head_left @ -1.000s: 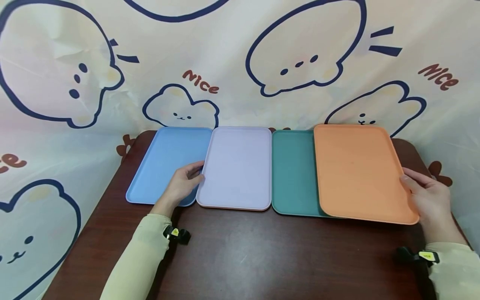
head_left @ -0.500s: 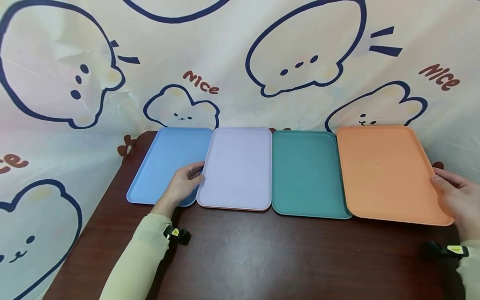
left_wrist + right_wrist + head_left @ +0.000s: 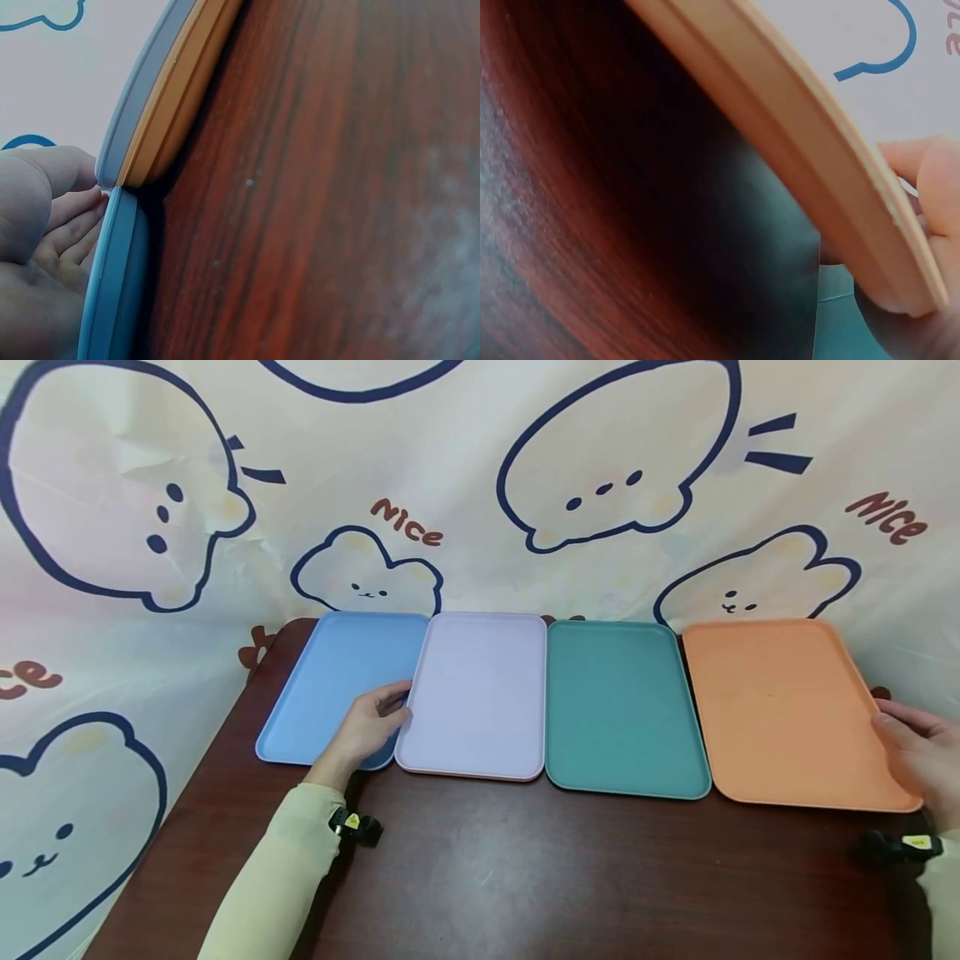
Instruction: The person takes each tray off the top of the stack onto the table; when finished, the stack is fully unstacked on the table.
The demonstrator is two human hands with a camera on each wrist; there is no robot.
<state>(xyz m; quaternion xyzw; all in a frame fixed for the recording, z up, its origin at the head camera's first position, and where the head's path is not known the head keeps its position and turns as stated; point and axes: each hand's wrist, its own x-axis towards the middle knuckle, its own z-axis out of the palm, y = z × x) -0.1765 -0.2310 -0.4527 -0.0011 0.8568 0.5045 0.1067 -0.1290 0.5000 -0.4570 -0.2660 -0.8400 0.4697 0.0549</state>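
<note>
Four-sided trays stand in a row across the table: blue, lavender, green and orange. My left hand reaches over the blue tray and pinches the left edge of the lavender one. In the left wrist view a second orange tray shows directly beneath the lavender tray. At the far right, my right hand grips the right edge of the orange tray, thumb on top. The right wrist view shows that tray's near edge above the table, with dark shadow below; the fingers under it are mostly hidden.
The dark wooden table extends in front of the trays. Behind it hangs a pale cloth printed with cartoon bears, close to the trays' back edges. The table's right side lies near my right hand.
My right hand has carried the orange tray rightward off the green tray and lowered it beside that tray. My left hand stays on the lavender tray's edge.
</note>
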